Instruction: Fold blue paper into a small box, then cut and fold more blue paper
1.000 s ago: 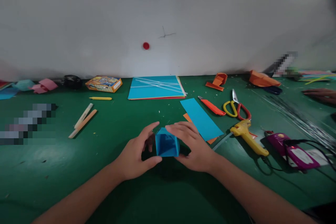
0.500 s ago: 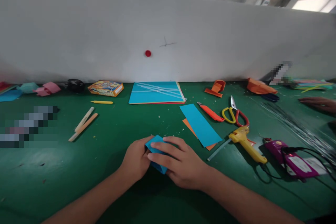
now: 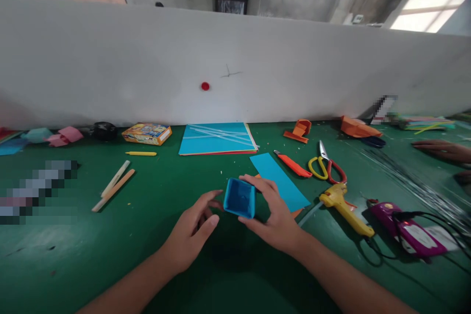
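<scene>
A small folded blue paper box (image 3: 240, 198) is held just above the green table (image 3: 165, 265), its opening facing me. My right hand (image 3: 273, 215) grips it, fingers over the top and thumb under the bottom edge. My left hand (image 3: 192, 231) sits beside the box on its left with fingers loosely curled and apart, its fingertips close to the box's left side. Nothing shows inside the left hand.
A blue paper strip (image 3: 279, 181) lies over orange paper just right of the box. Further right are an orange cutter (image 3: 293, 164), scissors (image 3: 327, 164), a yellow glue gun (image 3: 344, 202) and a purple device (image 3: 408, 229) with cables. A blue sheet stack (image 3: 217, 138), sticks (image 3: 113, 185) and another person's hand (image 3: 439, 150) lie further out.
The box was turned over between both hands and pressed low, then lifted with its opening toward me. My left hand has come off it; the right hand keeps hold.
</scene>
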Demonstrator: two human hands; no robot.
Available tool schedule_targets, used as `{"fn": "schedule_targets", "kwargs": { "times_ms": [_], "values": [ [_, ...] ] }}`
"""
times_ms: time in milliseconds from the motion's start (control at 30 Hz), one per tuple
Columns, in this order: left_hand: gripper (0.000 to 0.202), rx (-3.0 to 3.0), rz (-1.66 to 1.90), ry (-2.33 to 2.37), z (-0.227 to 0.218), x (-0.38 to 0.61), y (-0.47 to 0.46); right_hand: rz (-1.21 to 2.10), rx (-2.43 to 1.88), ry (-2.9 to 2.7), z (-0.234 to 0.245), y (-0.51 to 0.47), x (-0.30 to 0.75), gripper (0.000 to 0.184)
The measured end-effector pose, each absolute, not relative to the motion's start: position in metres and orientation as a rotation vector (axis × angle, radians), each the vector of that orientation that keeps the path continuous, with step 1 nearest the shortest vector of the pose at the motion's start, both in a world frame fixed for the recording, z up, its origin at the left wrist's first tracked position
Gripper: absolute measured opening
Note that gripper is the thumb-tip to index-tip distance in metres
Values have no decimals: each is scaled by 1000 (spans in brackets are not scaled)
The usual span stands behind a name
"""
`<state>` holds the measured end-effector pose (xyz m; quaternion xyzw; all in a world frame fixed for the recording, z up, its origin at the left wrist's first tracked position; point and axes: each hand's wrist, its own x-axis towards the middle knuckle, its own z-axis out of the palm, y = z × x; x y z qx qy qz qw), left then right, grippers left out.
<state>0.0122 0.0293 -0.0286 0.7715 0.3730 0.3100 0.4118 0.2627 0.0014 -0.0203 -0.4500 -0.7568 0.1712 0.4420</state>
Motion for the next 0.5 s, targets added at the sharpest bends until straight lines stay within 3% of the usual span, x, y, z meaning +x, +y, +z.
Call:
{"fn": "schedule_targets", "kwargs": {
  "times_ms": [267, 500],
  "values": [
    [86, 2318, 870, 1030, -34, 17, 22, 654, -1005, -1892, -30, -1, 260, 85],
    [51, 2635, 835, 868, -30, 15, 23, 779, -967, -1942, -38, -4, 258, 101]
  ]
}}
